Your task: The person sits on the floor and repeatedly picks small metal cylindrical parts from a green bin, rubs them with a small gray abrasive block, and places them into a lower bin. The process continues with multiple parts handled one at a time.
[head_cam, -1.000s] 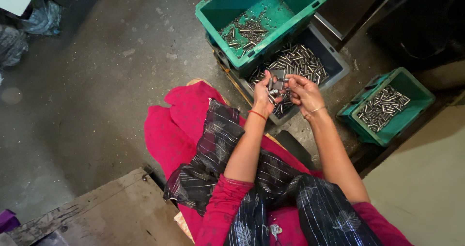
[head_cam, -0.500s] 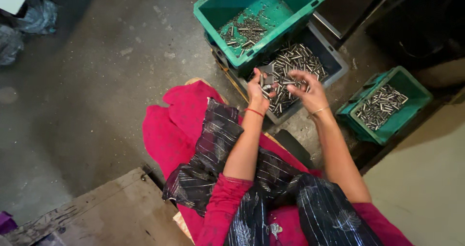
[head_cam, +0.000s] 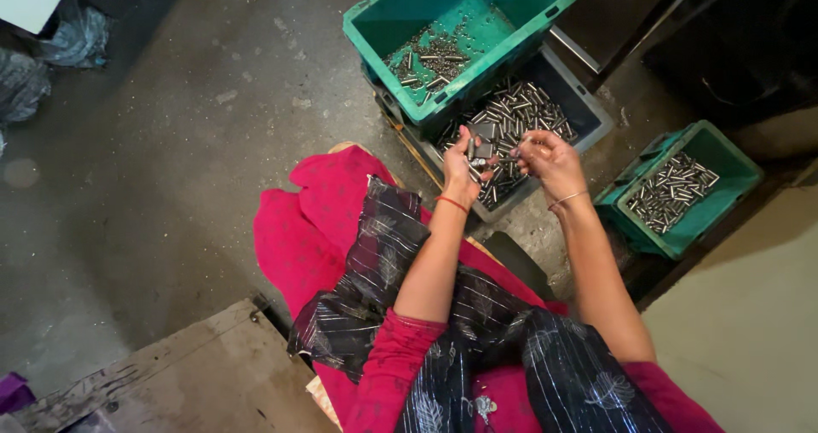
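My left hand (head_cam: 464, 162) is closed around a small dark gauge block and a few short metal pins, held over the grey crate (head_cam: 588, 113) full of shiny metal pins. My right hand (head_cam: 550, 158) pinches one small pin next to the left hand, fingers bent, a thin bangle on the wrist. A red thread circles my left wrist. Both hands hover just above the pile of pins (head_cam: 520, 118) in the grey crate.
A large green crate (head_cam: 375, 37) with a thin scatter of pins sits partly on the grey one. A smaller green crate (head_cam: 720, 207) of pins stands at the right. Concrete floor spreads left; a wooden board (head_cam: 170, 373) lies at lower left. Plastic bags (head_cam: 60, 41) sit top left.
Both hands have stayed over the grey crate. The right hand has shifted slightly toward the left hand with a pin; the view has tilted a little.
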